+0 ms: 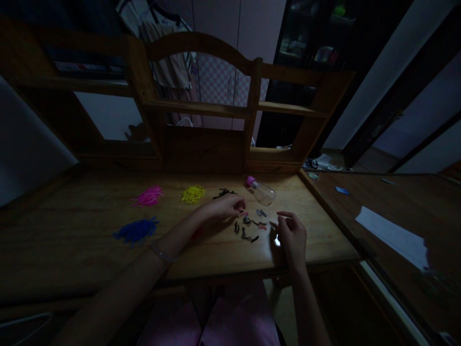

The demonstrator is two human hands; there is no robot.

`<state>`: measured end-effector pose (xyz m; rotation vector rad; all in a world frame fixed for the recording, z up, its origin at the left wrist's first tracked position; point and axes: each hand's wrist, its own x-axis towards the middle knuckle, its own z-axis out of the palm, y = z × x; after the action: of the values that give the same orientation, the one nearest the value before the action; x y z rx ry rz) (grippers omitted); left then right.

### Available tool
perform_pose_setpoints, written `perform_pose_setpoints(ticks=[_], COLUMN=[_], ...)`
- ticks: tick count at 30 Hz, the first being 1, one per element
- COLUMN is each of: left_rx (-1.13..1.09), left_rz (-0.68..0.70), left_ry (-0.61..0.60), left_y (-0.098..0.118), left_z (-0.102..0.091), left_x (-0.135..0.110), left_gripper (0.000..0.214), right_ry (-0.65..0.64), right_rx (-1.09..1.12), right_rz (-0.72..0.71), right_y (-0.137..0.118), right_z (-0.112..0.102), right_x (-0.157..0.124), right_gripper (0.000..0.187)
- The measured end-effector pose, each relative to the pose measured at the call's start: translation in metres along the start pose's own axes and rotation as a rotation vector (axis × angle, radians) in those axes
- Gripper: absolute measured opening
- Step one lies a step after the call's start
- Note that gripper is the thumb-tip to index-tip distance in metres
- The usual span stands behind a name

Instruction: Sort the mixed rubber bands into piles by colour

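My left hand [227, 205] reaches across the wooden table, fingers bent down in a pinch. A small reddish strip [244, 214] is at its fingertips; the dim light hides the exact grip. Just in front lie several small dark, loop-like pieces [247, 221] and an orange-red one [262, 228]. To their right my right hand [293, 234] hovers with thumb and index finger slightly apart, seemingly holding nothing. A black pile of thin strips [224, 193] sits behind my left hand. Something red [197, 232] is partly hidden by my left forearm.
Farther left lie piles of thin strips: yellow [193, 194], pink [149, 196] and blue [137, 231]. A clear bottle with a pink cap [262, 193] lies on its side behind the loops. A wooden shelf [205, 113] rises at the back; white paper [392, 235] rests on the right-hand surface.
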<state>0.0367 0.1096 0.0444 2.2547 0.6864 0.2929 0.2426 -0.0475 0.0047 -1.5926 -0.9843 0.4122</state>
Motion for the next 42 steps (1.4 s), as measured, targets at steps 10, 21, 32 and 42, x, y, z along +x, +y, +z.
perform_pose_setpoints(ticks=[10, 21, 32, 42], left_rx=[-0.041, 0.115, 0.012, 0.06], left_rz=[-0.159, -0.149, -0.131, -0.312], left_ry=[-0.022, 0.164, 0.086, 0.174], left_y=[0.002, 0.02, 0.034, 0.005], left_z=[0.014, 0.021, 0.01, -0.053], left_x=[0.011, -0.009, -0.008, -0.041], left_gripper=[0.017, 0.007, 0.016, 0.013], right_ry=[0.0, -0.003, -0.004, -0.009], right_rx=[-0.015, -0.038, -0.027, -0.035], right_rz=[-0.011, -0.02, -0.012, -0.011], right_y=[0.004, 0.003, 0.002, 0.003], right_z=[0.001, 0.0, 0.0, 0.0], right_x=[0.001, 0.001, 0.0, 0.001], right_gripper=[0.031, 0.031, 0.031, 0.029])
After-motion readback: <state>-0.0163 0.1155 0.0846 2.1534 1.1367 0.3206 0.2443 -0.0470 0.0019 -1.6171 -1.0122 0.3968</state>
